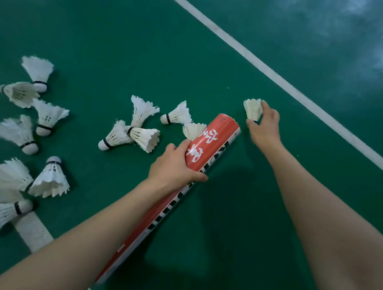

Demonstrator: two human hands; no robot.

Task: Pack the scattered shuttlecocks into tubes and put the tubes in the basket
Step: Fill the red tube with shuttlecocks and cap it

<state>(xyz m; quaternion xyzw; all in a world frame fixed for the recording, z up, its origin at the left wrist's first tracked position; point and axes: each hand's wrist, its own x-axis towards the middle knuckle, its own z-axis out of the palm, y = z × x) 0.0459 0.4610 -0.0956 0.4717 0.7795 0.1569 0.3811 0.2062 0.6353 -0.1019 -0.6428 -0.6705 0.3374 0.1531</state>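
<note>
Nearest, a red shuttlecock tube (214, 135) is gripped by the left hand (175, 164); one shuttlecock (253, 109) is pinched by the right hand (265, 125) just beside its far end — loading step, alignment and insertion seemingly needed next.

Shuttlecocks (138, 130) scattered L of tube (192, 169), one shuttlecock (253, 109) R of tube mouth

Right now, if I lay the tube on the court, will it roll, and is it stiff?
Likely rolls: the tube is a smooth round cylinder and the floor looks flat. Probably stiff and light: the left hand alone grips it, with no visible sag.
</note>
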